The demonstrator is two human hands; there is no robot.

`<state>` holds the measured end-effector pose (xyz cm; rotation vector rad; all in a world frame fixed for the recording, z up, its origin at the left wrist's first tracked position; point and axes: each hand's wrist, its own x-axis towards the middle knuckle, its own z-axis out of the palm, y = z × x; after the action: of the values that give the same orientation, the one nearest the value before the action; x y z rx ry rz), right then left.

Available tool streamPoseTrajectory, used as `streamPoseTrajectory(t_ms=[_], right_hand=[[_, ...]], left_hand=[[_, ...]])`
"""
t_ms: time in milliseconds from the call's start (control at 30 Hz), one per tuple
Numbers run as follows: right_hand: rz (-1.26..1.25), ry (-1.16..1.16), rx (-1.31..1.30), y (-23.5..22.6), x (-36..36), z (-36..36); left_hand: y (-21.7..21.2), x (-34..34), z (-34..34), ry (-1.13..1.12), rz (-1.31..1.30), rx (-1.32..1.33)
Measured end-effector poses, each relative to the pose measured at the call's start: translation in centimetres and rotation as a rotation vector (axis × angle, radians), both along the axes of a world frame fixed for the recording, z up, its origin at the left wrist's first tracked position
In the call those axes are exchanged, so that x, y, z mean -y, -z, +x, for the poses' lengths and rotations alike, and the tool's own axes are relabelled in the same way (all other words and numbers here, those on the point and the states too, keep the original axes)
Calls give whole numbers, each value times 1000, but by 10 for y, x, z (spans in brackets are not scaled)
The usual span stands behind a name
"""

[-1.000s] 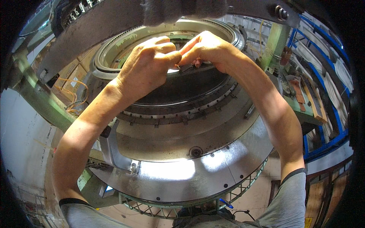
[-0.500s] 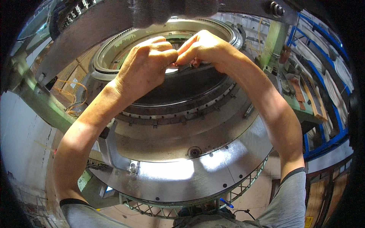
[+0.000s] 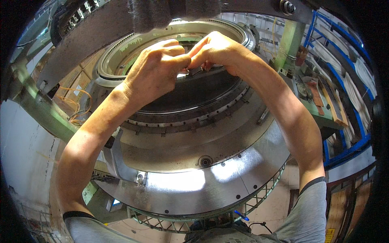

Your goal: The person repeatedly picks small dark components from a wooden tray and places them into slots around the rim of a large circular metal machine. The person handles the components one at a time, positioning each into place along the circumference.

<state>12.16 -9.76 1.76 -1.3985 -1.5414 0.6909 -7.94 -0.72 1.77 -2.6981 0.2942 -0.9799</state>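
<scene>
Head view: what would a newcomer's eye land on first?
The left hand and right hand, close together at upper centre, in front of the big round machine; what the fingers pinch, if anything, is too small to tell. Next, the glaring light patches on its silver rim at lower centre, then the blue rack along the right edge.
</scene>
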Motion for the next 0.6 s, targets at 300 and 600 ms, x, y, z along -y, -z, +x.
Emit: streamPoseTrajectory(t_ms=[300, 600], right_hand=[[-5, 8, -7, 0, -1, 2], [14, -1, -18, 1, 1, 0]], left_hand=[[-2, 5, 1, -9, 13, 16], [1, 2, 2, -64, -62, -16]])
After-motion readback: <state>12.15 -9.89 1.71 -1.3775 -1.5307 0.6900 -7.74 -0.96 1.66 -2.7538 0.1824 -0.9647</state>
